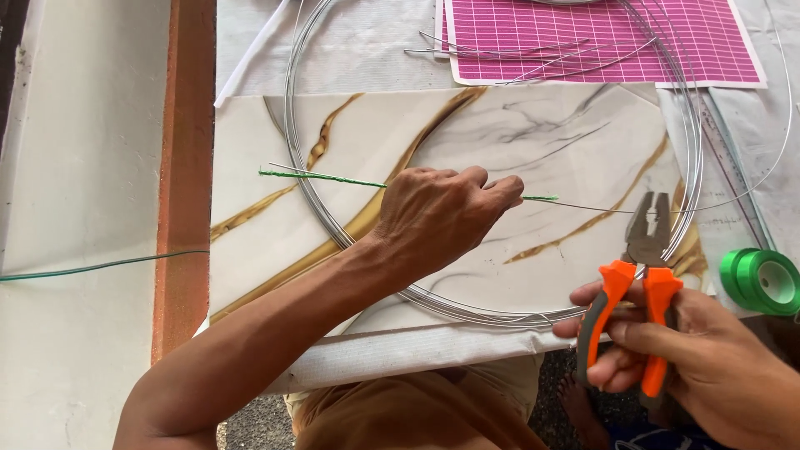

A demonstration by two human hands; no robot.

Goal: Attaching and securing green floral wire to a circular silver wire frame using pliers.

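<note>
left hand (442,212) pinching green-wrapped wire (325,177), thin, straight, bare past the wrap | right hand (700,350) gripping orange-handled pliers (642,275) right of wire

bright even daylight | soft shadows (faint) | sharp focus, no glare

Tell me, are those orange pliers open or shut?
Shut, or nearly. The tips of the pliers meet with no clear gap, and the right hand grips both orange handles close together.
</note>
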